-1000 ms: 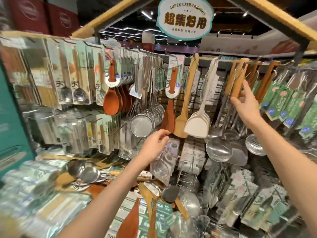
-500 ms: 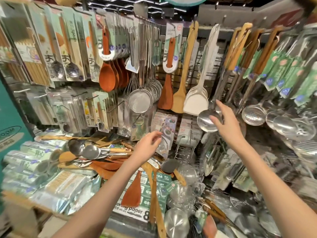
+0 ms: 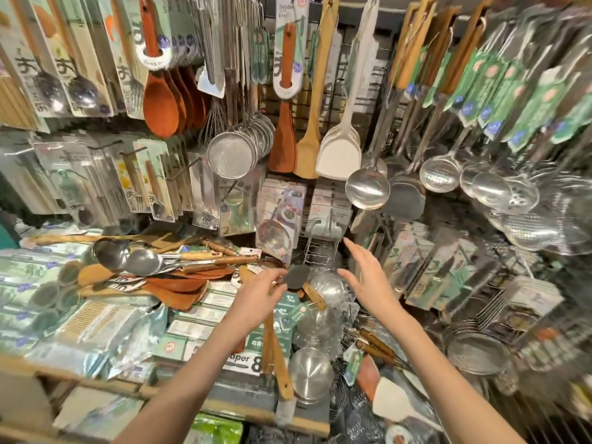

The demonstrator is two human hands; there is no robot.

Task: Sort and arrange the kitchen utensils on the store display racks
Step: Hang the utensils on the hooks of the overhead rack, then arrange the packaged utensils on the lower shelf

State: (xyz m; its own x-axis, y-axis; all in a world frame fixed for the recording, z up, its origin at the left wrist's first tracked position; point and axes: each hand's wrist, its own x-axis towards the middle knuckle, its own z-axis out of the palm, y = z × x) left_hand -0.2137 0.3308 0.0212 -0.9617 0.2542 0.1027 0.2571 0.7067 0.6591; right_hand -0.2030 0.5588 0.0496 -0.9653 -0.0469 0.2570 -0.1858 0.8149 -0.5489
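above the shelf [image 3: 224, 408], a hanging card reads "wooden" [image 3: 287, 14]; your left hand [image 3: 256, 299] hangs loosely curled, right hand [image 3: 368, 280] spread, both empty.

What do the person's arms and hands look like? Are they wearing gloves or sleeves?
No gloves and no sleeves in view. Both forearms are bare all the way to the bottom of the picture. The left hand and the right hand are bare too, with no rings, watch or bracelet that I can see.

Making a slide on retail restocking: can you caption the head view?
Both hands, left and right, reach toward loose utensils piled on the shelf beneath hanging spatulas and ladles.
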